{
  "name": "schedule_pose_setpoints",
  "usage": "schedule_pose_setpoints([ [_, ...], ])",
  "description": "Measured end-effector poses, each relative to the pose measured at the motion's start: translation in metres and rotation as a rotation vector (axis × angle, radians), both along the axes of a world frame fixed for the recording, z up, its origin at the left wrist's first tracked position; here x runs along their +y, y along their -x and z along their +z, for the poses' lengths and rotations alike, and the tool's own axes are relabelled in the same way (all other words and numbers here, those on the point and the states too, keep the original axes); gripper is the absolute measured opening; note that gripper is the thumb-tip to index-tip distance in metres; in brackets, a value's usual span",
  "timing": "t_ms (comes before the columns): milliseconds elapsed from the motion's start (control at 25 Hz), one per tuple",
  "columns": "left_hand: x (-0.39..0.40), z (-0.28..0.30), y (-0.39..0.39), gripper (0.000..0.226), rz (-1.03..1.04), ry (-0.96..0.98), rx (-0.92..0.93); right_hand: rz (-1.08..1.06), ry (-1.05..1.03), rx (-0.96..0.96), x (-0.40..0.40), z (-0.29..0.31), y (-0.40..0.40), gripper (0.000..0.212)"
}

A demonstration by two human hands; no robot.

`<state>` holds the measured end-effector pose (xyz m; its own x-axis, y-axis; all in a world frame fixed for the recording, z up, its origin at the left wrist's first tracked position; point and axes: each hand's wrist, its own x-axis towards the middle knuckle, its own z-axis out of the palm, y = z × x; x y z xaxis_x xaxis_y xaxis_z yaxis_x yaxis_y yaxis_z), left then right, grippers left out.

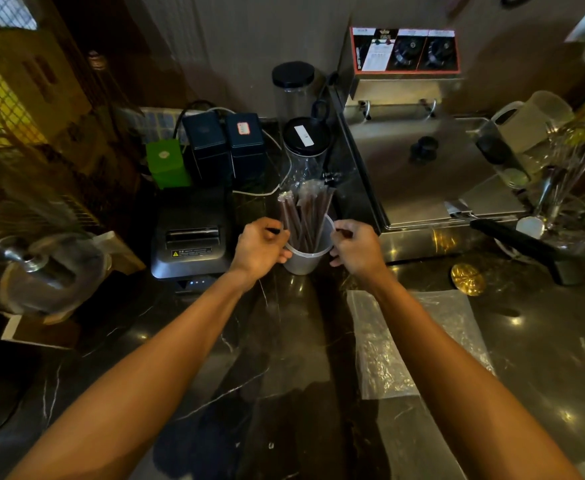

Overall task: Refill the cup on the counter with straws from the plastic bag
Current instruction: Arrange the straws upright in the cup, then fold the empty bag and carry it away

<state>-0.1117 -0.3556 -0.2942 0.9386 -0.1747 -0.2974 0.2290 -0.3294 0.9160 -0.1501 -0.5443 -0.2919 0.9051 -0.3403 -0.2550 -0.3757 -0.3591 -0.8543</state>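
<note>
The cup's (305,252) left wall is hidden behind the left hand (261,244); whether either hand touches it cannot be told. The cup stands at frame centre on the dark counter (270,344), straws (304,216) upright inside, between both hands. Left hand fingers curl beside the rim; right hand (355,247) pinches something small, hard to make out. The plastic bag (384,355) lies flat, lower right of the cup.

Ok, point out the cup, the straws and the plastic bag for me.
cup (301,263): head view, on its front wall below the rim.
straws (303,211): head view, mid-bundle above the rim.
plastic bag (384,355): head view, on its flat middle, on the counter.
</note>
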Motion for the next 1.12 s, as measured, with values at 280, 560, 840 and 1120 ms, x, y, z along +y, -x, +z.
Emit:
schedule_pose_setpoints([
  [280, 0.001, -0.005, 0.025, 0.028, 0.121, 0.002, 0.003, 0.003, 0.109, -0.025, -0.011, -0.015, 0.058, 0.027],
  [560, -0.066, -0.045, 0.116, 0.018, -0.125, 0.024, 0.418, 0.178, 0.504, 0.071, -0.031, -0.035, 0.166, 0.03],
  [840, -0.113, -0.066, 0.167, 0.023, -0.268, -0.038, 0.562, 0.226, 0.669, 0.209, -0.057, -0.05, 0.251, 0.051],
  [1120, -0.129, -0.066, 0.181, 0.014, -0.235, -0.039, 0.567, 0.3, 0.563, 0.344, -0.07, -0.073, 0.284, 0.085],
])
